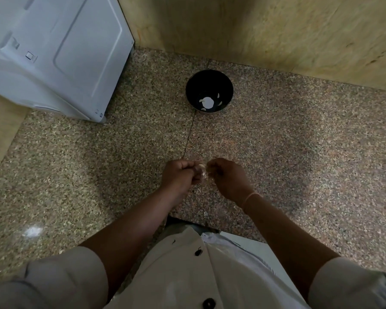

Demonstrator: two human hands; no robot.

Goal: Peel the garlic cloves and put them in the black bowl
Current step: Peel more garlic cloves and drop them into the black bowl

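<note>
Fingers (194, 170) of L hand (180, 175) & R hand (228, 178) pinch garlic clove (201, 166).

Polished speckled stone counter (98, 175), glossy black bowl (198, 85), papery garlic skin (203, 174).

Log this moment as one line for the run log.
step: peeling | left hand: holds garlic clove | right hand: pinches skin | black bowl: peeled cloves inside

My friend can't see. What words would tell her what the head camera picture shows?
Over a speckled stone counter, the left hand holds a garlic clove while the right hand pinches its papery skin. Farther back sits a black bowl with a few peeled cloves inside, and a white appliance stands far left.
</note>
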